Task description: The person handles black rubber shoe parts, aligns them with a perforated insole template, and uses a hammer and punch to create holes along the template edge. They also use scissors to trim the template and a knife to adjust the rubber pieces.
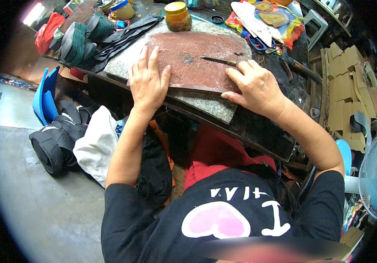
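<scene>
A worn reddish-brown board (pixel 184 72) lies on a speckled grey stone slab (pixel 214 107) on the workbench. Flat over the board's left part rests my left hand (pixel 148 83), fingers spread and holding nothing. My right hand (pixel 254 85) is at the near right corner, its thumb by the near edge and its other fingers bent over the top, gripping the board there. A slim dark pointed blade-like tool (pixel 217 60) lies across the board. Its thicker end sits right by my right fingertips; whether they touch it I cannot tell.
An orange-yellow jar (pixel 178 17) stands behind the board. Green thread spools (pixel 73 44) and black strips (pixel 127 39) are at left. White cut-out pieces (pixel 254 19) and blue-handled scissors (pixel 260 44) lie far right. Cardboard pieces (pixel 346 83) and a fan (pixel 375 175) stand right of the bench.
</scene>
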A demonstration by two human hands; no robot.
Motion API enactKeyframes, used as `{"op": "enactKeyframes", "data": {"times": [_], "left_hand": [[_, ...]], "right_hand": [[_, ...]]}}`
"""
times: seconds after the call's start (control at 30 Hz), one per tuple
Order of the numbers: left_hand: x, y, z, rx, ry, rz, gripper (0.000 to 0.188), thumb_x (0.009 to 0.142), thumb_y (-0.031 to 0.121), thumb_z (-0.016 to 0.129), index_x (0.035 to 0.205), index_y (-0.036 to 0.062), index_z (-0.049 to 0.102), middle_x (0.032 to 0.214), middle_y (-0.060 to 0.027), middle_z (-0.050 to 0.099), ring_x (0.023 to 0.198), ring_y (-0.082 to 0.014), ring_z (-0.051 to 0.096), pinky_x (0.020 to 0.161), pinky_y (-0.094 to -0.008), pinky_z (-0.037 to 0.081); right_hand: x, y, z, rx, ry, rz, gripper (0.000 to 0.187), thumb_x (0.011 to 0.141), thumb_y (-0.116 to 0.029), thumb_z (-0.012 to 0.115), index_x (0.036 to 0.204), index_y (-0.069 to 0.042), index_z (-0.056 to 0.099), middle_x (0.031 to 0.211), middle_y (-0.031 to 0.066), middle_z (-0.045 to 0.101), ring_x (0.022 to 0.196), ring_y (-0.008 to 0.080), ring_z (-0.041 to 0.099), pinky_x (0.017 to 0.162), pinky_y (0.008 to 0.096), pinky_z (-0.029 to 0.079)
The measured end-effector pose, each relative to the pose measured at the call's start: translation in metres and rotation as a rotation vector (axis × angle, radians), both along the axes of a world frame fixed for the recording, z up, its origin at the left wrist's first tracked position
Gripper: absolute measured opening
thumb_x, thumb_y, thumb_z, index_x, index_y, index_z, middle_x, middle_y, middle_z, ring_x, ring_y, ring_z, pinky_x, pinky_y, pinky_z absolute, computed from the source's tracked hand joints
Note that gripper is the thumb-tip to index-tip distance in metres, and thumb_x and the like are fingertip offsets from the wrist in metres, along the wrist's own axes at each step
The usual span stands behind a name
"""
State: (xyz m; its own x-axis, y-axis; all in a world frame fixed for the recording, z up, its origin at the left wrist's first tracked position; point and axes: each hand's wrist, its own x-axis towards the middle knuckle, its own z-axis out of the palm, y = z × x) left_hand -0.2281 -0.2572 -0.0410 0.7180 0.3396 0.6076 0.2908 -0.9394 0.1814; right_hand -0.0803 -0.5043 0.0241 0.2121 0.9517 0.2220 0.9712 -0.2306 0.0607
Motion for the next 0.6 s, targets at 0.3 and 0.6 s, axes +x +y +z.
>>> {"op": "enactKeyframes", "data": {"times": [0.3,0.6], "left_hand": [[0.015,0.024,-0.003,0.057,-0.083,-0.128,0.056,0.085,0.035,0.064,0.133,0.0089,0.056,0.127,-0.0178,0.062,0.121,-0.0388,0.054,0.105,-0.0474,0.040],[0.014,0.021,-0.002,0.027,-0.144,-0.121,0.052,0.084,0.030,0.061,0.132,0.0092,0.057,0.124,-0.0179,0.063,0.120,-0.0374,0.056,0.105,-0.0449,0.041]], "right_hand": [[0.103,0.100,0.005,0.223,0.286,-0.025,0.052,0.089,-0.045,0.068,0.127,-0.009,0.062,0.103,0.0167,0.071,0.098,0.0314,0.068,0.085,0.0387,0.052],[0.147,0.247,-0.042,0.438,0.548,-0.102,0.073,0.076,-0.044,0.083,0.131,-0.005,0.056,0.118,0.0148,0.069,0.110,0.0267,0.066,0.096,0.0364,0.050]]}}
